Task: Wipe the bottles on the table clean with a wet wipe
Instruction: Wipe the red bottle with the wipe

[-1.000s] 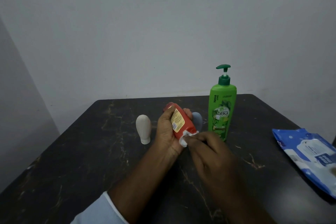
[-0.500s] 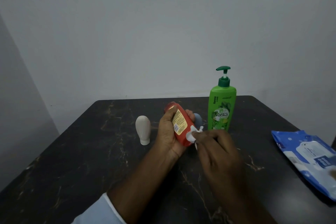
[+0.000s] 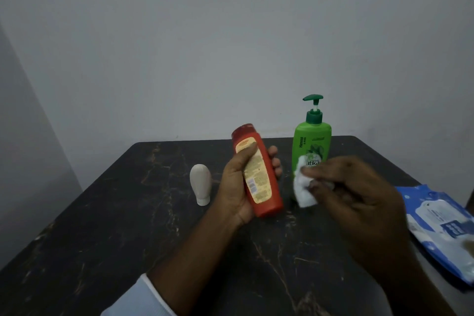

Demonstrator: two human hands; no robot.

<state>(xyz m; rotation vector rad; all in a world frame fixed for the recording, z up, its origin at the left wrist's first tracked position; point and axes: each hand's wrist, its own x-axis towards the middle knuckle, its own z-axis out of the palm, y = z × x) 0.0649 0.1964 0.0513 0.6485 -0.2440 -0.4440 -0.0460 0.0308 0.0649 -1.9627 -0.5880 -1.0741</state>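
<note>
Item one: we are seeing a tall red plastic bottle with a cream-yellow label, held tilted above the table, its rounded top leaning up and to the left. The left hand is gripping it, thumb lying across the label and fingertips curling round the far side. A pale sleeve is showing at that wrist.

Item two: we are noting a crumpled white wet wipe. The right hand is pinching it at the fingertips, just beside the red bottle's lower end. A narrow gap is showing between wipe and bottle.

Item three: a green plastic pump bottle with a dark green pump head is standing upright behind the wipe. The wipe is overlapping its label in our view; we cannot tell whether the two are touching.

Item four: a small white plastic bottle is standing on its cap, left of the left hand and apart from it.

Item five: a blue and white wipe pack is lying flat at the right edge.

All standing items are resting on a dark marble-veined table set against a grey wall.
</note>
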